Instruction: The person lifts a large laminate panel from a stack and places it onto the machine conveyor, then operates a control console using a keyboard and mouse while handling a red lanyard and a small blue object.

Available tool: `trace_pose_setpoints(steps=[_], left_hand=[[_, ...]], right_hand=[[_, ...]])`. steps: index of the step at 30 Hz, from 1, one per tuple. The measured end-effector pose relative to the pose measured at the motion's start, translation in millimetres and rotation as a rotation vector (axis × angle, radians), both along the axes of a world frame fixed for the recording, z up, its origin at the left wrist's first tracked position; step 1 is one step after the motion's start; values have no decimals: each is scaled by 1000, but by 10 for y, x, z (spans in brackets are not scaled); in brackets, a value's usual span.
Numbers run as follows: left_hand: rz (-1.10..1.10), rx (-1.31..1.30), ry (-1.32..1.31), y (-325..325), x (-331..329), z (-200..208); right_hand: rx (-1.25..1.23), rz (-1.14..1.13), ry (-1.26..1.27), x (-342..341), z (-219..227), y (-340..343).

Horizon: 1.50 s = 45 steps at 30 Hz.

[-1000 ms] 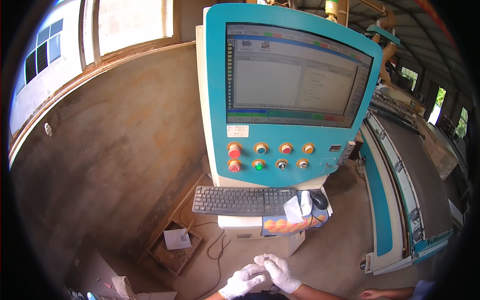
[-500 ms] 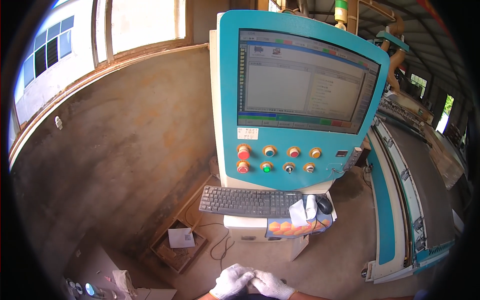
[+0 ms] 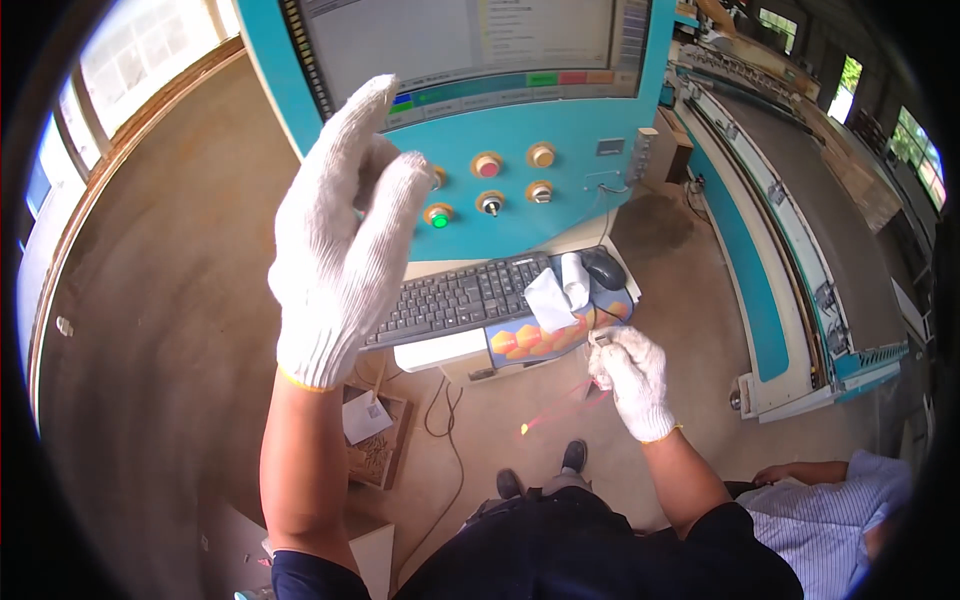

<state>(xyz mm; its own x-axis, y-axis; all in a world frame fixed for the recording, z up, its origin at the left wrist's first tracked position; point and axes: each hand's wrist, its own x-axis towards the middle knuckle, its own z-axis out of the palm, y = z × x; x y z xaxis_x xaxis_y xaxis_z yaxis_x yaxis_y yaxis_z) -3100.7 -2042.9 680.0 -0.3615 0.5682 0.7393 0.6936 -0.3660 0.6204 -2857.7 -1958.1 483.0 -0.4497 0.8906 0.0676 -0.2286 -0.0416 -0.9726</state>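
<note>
My left hand [image 3: 335,230], in a white knit glove, is raised in front of the turquoise control panel [image 3: 520,215]. Its index finger and thumb are stretched out and apart; nothing shows in it, and it covers part of the buttons. Below the panel's keyboard shelf, my right hand [image 3: 632,380], also gloved, is closed in a pinch. A small greyish item [image 3: 600,338] shows at its fingertips, too small to name. A thin red cord [image 3: 560,405] trails from this hand, with a small yellow piece [image 3: 524,429] at its end.
A black keyboard [image 3: 470,295], crumpled white paper [image 3: 553,298] and a mouse [image 3: 603,268] lie on the shelf. At right stands a long machine bed [image 3: 800,210]. Another person in a striped shirt [image 3: 825,520] is at lower right. A wooden tray [image 3: 385,455] and cables sit on the floor.
My hands were together low in front of me; they have parted. The left rose to the panel, the right moved right with a small item and red cord. The view has tilted down.
</note>
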Motion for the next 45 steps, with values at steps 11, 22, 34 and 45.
trace_pose_setpoints(steps=[11, 22, 34, 45], left_hand=[[-440, -255, 407, 688, 1234, -1273], [-234, -610, -189, 569, 1249, -2100], [271, -1554, -254, -3076, 1156, -5727], [393, -1145, -1222, -1532, 903, -4607]], right_hand=[[380, -66, 20, 514, 7, 449], [525, -343, -304, 536, 4, 2086], [805, -476, -511, 74, 183, 2653], [911, -617, -797, -29, 266, 2660]])
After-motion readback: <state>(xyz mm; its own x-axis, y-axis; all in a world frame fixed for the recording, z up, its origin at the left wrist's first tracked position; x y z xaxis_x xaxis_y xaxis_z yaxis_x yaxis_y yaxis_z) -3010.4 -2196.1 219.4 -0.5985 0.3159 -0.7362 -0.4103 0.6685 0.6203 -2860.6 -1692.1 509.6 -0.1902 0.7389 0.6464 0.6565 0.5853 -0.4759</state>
